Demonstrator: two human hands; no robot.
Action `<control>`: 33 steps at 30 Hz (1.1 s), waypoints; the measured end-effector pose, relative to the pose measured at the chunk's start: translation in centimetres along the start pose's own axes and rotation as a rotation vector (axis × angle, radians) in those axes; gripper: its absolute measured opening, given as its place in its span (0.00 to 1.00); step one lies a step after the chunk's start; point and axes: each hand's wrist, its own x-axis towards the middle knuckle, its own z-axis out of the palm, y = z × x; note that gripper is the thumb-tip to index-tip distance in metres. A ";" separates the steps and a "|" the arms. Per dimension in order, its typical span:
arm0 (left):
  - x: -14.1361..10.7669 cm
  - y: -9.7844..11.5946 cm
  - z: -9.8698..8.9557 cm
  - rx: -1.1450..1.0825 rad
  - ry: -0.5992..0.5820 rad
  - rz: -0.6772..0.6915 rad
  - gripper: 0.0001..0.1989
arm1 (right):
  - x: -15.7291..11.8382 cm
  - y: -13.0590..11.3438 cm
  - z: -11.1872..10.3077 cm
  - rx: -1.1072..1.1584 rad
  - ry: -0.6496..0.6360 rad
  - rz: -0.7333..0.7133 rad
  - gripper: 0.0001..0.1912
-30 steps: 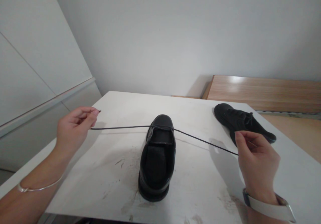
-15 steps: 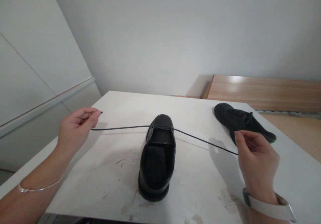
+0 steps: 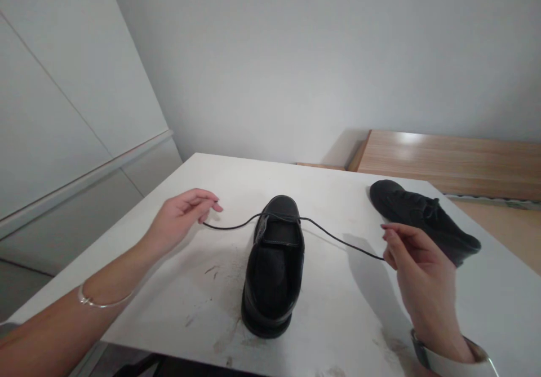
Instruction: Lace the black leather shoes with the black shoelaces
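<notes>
A black shoe [image 3: 274,281] stands in the middle of the white table, its toe pointing away from me and its opening facing me. A thin black shoelace [image 3: 343,242] crosses the shoe near the toe and runs out to both sides. To the left, my left hand [image 3: 186,212] pinches one end of the lace, which sags between hand and shoe. On the other side my right hand [image 3: 416,261] is closed on the other end, a little above the table. Both hands are apart from the shoe.
A second black shoe [image 3: 422,213], with its lace tied, lies at the right behind my right hand. The white table [image 3: 169,304] has brown scuffs near its front. Beyond it are a wooden board [image 3: 448,154] and a pale wall [image 3: 296,61]; white panels [image 3: 71,112] stand left.
My left hand has moved right, toward the shoe, and my right hand slightly inward. The lace has gone from taut to slack. The view has shifted slightly.
</notes>
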 end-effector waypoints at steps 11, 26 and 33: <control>0.9 2.4 6.3 0.116 -0.344 0.111 0.08 | -0.5 -4.6 5.1 0.238 -0.553 0.025 0.15; 0.9 2.6 7.3 0.072 -0.319 0.038 0.10 | -1.6 -5.3 7.1 -0.023 -0.573 -0.318 0.08; 0.7 2.6 7.2 0.145 -0.294 0.103 0.11 | -1.7 -5.6 6.9 -0.035 -0.576 -0.329 0.07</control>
